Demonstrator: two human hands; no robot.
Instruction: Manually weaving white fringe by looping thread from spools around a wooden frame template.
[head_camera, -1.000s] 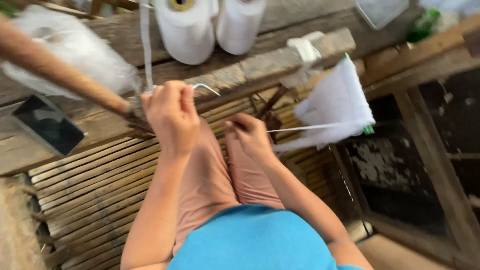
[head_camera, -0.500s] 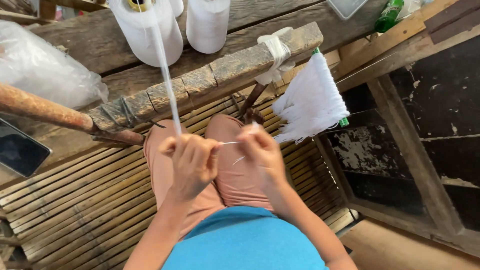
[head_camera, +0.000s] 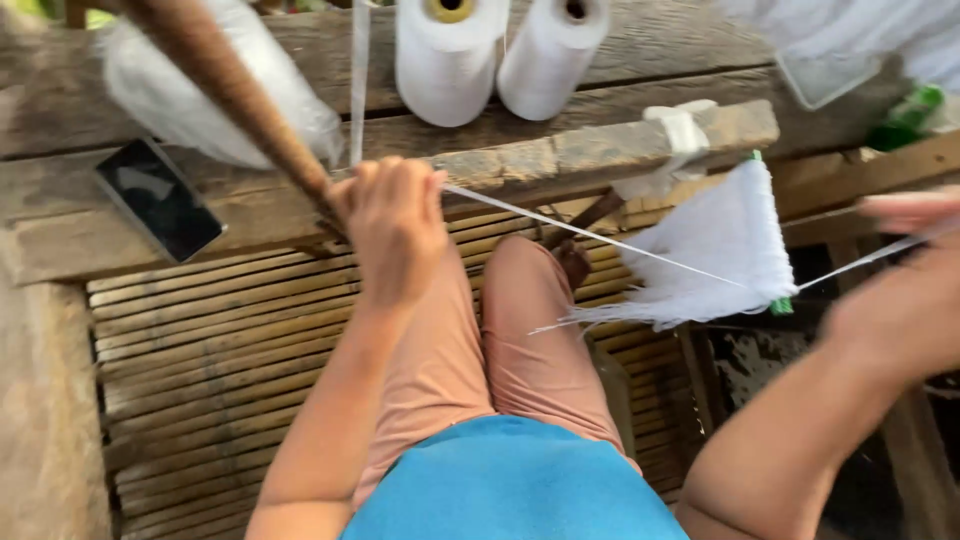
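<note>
Thread (head_camera: 600, 238) runs taut from the left hand (head_camera: 395, 225) across the lap toward the right hand (head_camera: 905, 300), passing in front of a white tassel-like bundle of cut strands (head_camera: 715, 250) with green ends. Left hand: fingers closed, the grip pinching the thread at the edge of the weathered wooden beam (head_camera: 560, 160). Right hand: blurred at the frame's edge, drawn well out to the side; a strand reaches it, but whether the fingers are pressed together on it cannot be told. A second strand rises from the left hand between the plastic bag (head_camera: 200, 100) and two white thread cones (head_camera: 485, 55) standing on the plank behind. A brown wooden pole (head_camera: 235, 90) slants down to just beside the left hand. A dark phone (head_camera: 158, 198) lies on the bench, left of the hands; bamboo slats (head_camera: 200, 350) form the seat below. Assessment: the thread looks light, limp and thin, likely to slip or snap if jerked; best held by a fingertip pinch close to the working point, kept under even tension.
</note>
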